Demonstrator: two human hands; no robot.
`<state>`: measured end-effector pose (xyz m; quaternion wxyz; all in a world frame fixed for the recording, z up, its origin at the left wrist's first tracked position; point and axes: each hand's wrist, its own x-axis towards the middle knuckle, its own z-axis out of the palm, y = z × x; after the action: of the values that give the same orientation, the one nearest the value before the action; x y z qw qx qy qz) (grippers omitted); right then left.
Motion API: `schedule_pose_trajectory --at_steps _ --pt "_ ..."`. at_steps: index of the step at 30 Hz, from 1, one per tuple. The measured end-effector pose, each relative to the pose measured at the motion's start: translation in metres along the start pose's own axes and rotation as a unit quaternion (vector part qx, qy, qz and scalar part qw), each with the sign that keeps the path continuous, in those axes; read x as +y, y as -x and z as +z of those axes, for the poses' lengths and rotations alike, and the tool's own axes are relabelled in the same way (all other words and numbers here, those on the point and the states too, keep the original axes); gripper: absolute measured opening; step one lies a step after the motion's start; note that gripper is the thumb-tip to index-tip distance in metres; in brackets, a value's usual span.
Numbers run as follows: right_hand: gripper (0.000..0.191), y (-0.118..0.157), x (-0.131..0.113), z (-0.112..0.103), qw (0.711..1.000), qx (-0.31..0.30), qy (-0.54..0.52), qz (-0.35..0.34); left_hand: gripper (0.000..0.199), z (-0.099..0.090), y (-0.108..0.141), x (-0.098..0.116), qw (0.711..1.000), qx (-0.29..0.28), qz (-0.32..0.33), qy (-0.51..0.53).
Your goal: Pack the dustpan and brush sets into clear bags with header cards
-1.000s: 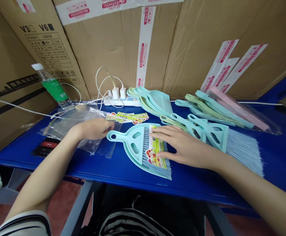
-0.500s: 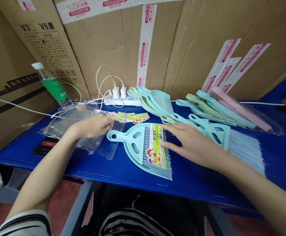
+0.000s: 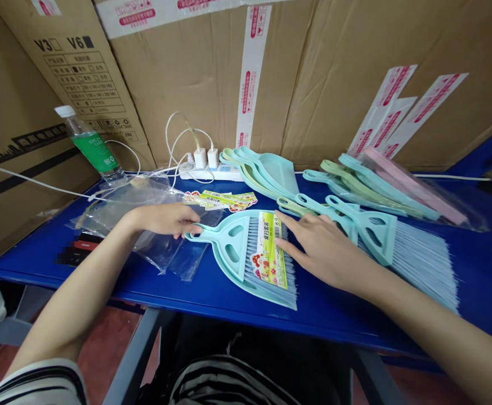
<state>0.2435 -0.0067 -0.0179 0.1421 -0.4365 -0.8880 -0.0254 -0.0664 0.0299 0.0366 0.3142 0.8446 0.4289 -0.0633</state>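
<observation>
A light-blue hand brush lies on a matching dustpan, handles stacked and pointing left. Closed around the handle end is my left hand, thumb and fingers pinching it. On the bristles rests a yellow-and-white printed card. My right hand has its fingers apart, with index finger and thumb at the card's right edge. Under and beyond that hand are more brushes, including a light-blue brush with grey-blue bristles pointing right.
Clear plastic bags lie left, near a green-labelled bottle. Loose printed cards, a power strip and stacked dustpans stand behind. Bagged sets lie at the back right. Cardboard boxes wall the table.
My left hand has moved slightly right and down and now grips the handle end. My right hand stays by the card, its thumb a little higher.
</observation>
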Motion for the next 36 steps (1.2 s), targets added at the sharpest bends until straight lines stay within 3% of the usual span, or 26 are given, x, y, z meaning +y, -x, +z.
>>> schedule_pose_trajectory --at_steps 8,15,22,28,32,36 --pt "0.063 -0.002 0.009 -0.002 0.992 -0.028 -0.118 0.034 0.044 -0.002 0.0 -0.003 1.0 -0.007 -0.016 -0.021" --pt "0.072 -0.002 0.0 -0.01 0.964 -0.025 -0.259 0.061 0.04 -0.005 0.003 -0.005 0.998 -0.013 -0.011 -0.055" --pt "0.089 -0.003 -0.004 -0.006 0.858 -0.051 -0.501 0.099 0.039 -0.009 0.004 -0.015 0.997 0.001 0.011 -0.074" --pt "0.11 -0.004 -0.018 0.006 0.715 -0.121 -0.671 0.152 0.034 -0.01 0.004 -0.018 0.998 -0.001 0.014 -0.065" --pt "0.115 -0.005 -0.022 0.01 0.694 -0.107 -0.692 0.166 0.036 -0.01 0.003 -0.018 0.998 0.006 0.013 -0.065" --pt "0.102 -0.007 -0.017 0.01 0.694 -0.104 -0.692 0.169 0.036 -0.009 0.001 -0.016 0.998 0.015 0.001 -0.062"
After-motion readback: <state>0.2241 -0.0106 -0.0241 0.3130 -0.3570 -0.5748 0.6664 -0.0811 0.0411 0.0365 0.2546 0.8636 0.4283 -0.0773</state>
